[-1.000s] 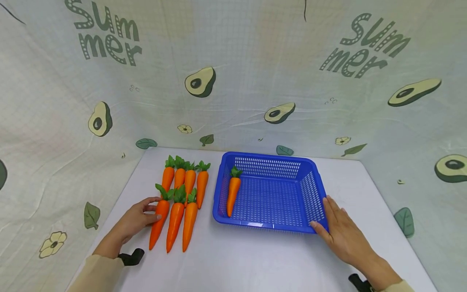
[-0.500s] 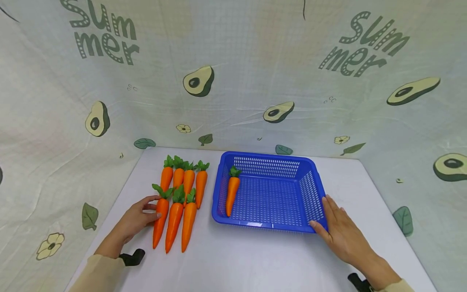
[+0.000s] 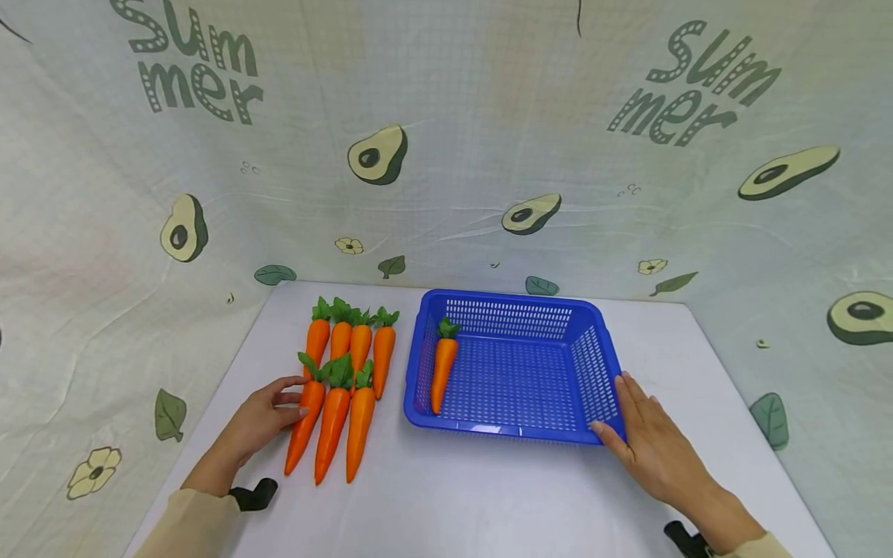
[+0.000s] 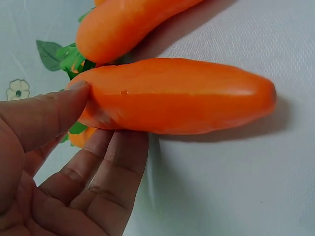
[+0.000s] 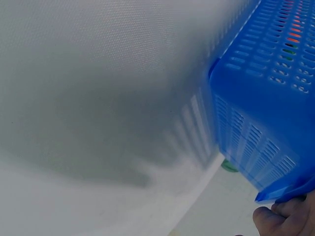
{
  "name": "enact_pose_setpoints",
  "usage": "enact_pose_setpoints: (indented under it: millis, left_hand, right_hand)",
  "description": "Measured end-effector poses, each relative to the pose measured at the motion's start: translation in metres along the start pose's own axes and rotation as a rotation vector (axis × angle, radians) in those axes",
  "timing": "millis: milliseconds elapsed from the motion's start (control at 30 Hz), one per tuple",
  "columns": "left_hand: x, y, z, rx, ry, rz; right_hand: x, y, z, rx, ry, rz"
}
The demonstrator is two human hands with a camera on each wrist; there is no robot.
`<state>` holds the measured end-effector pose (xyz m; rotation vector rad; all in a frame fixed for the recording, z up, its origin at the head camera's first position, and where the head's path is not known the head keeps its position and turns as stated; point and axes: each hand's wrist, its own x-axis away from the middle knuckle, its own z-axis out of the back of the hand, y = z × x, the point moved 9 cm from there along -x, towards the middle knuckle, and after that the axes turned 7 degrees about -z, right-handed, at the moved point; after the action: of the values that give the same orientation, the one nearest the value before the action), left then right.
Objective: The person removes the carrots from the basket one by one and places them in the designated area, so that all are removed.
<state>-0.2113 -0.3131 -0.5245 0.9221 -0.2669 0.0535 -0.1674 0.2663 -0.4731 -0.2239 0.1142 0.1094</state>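
Note:
My left hand (image 3: 260, 418) pinches the leftmost carrot (image 3: 305, 426) of the front row near its leafy top. In the left wrist view the thumb lies on the upper side of that carrot (image 4: 182, 96), and the other fingers touch its lower side. Beside it on the table lie two more front carrots, a middle one (image 3: 332, 434) and a right one (image 3: 360, 434). A blue plastic basket (image 3: 502, 431) stands right of centre with one carrot (image 3: 444, 372) along its left wall. My right hand (image 3: 659, 446) rests with straight fingers on the basket's right front corner.
Several more carrots (image 3: 383, 353) lie in a back row behind the front ones, tops pointing away. The white table (image 3: 488, 496) ends at a printed cloth backdrop (image 3: 446, 116) behind and at both sides. Black wrist straps show at both sleeves.
The held carrot's tip swings right, then back left, while its leafy top shifts slightly right. The left hand stays at nearly the same spot. The basket and right hand keep their places.

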Motion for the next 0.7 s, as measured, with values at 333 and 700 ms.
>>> enact_pose_setpoints:
  millis: [333,700]
  left_hand:
    - [-0.0002,-0.0045,0.0002,-0.019,0.006,-0.001]
    - [0.0039,0.004,0.0054,-0.07,0.011,-0.012]
  right_hand:
    - [0.0001,-0.0004,0.0002,-0.004,0.005,0.008]
    - [-0.0006,-0.0014,0.0004,0.005,0.0,0.009]
